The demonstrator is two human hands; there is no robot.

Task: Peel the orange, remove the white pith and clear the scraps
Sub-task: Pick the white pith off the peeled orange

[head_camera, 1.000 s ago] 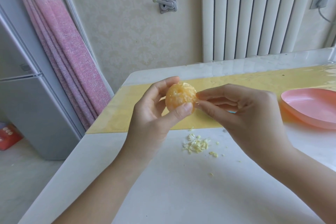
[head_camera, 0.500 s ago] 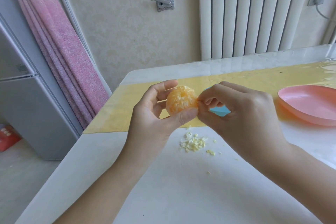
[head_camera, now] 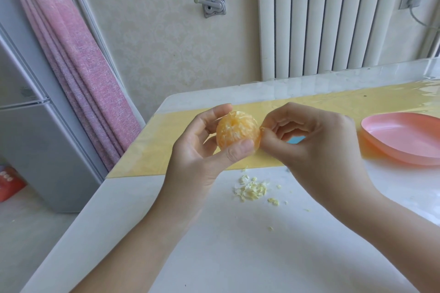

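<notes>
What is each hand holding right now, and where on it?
The left hand holds the peeled orange, fingers at the top, thumb underneath. The right hand pinches a bit of pith at its right side.

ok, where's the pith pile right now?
Head view: pith scraps lie on the white table, below the held orange, between both wrists.
</notes>
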